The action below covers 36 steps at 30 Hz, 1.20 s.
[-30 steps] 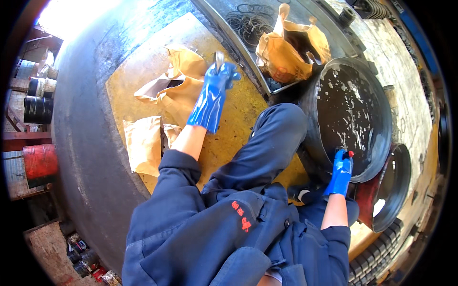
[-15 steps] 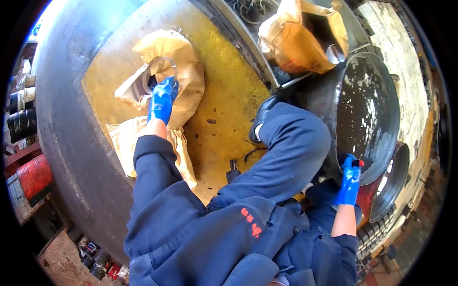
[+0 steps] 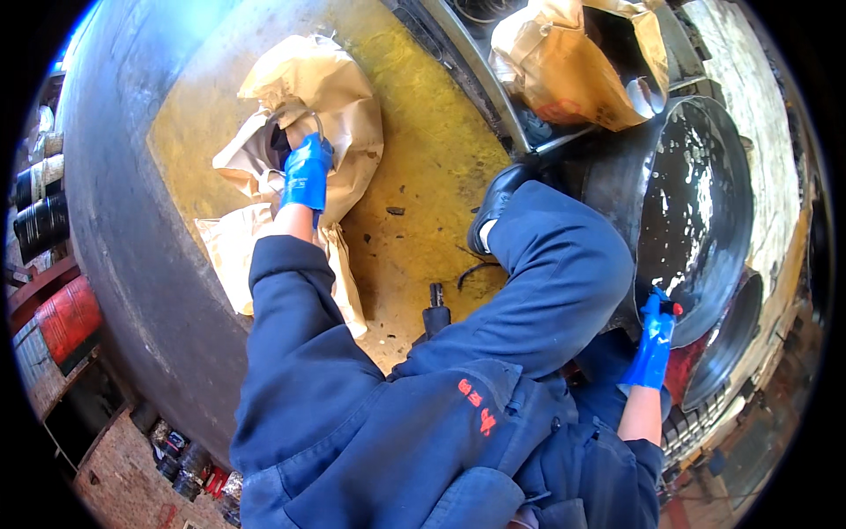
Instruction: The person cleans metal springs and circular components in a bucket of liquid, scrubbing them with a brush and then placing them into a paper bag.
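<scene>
My left hand (image 3: 307,175), in a blue glove, reaches to the open mouth of a crumpled brown paper sack (image 3: 352,132). Its fingers are closed around a thin grey curved ring (image 3: 319,126) at that opening; the ring's lower part is hidden by the glove. To the right, my gloved right hand (image 3: 652,339) is at the near rim of a dark metal drum (image 3: 650,189) holding dark, shiny liquid. Closed fingers there grip a red-ended thing (image 3: 677,309), mostly hidden, whose kind I cannot make out.
A second open brown paper sack (image 3: 542,70) stands beyond the drum. My bent leg (image 3: 555,264) lies between the yellow-stained surface (image 3: 441,159) and the drum. A dark tool-like piece (image 3: 435,304) sits by the leg. Red and black cans (image 3: 66,322) line the left edge.
The view has shifted slightly, so the drum and far sack sit farther right. My left hand is a little nearer the ring at the sack's mouth; the right hand stays at the rim.
</scene>
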Motion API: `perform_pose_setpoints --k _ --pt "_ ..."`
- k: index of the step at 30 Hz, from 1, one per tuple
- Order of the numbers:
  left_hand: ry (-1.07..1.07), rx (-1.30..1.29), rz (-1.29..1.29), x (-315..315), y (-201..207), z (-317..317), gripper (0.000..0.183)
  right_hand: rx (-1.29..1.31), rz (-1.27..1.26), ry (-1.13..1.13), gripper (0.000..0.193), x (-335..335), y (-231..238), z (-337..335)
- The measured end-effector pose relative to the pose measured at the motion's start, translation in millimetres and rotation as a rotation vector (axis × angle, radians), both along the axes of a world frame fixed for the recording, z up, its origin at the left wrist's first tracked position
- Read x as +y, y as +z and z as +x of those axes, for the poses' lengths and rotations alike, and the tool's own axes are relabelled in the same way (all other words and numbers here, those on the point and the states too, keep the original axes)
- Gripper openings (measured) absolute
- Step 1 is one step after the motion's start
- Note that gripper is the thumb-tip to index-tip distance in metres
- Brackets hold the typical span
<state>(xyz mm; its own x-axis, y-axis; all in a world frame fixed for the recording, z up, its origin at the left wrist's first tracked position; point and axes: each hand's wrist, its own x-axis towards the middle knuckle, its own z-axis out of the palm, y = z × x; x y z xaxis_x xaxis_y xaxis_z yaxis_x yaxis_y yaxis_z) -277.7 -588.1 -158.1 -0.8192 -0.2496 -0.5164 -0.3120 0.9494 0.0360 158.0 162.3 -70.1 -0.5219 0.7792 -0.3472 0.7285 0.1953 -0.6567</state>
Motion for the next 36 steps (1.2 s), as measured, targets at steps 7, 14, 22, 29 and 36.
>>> perform_pose_setpoints --k 7,14,22,29,36 --pt "-0.292 0.278 -0.107 15 24 18 0.024 -0.021 0.049 0.095 0.030 17 -3 4" --pt "-0.242 0.282 -0.246 8 46 40 0.024 -0.100 0.009 0.014 0.030 -35 28 -25" --pt "-0.285 0.253 -0.187 54 47 26 0.031 -0.297 0.302 0.094 0.041 -50 54 -20" --pt "-0.157 0.374 0.954 130 124 -38 0.022 -0.342 0.302 0.180 0.040 -77 103 -47" --pt "-0.752 0.103 1.003 409 289 21 0.041 -0.310 0.172 0.278 0.030 -70 139 -42"
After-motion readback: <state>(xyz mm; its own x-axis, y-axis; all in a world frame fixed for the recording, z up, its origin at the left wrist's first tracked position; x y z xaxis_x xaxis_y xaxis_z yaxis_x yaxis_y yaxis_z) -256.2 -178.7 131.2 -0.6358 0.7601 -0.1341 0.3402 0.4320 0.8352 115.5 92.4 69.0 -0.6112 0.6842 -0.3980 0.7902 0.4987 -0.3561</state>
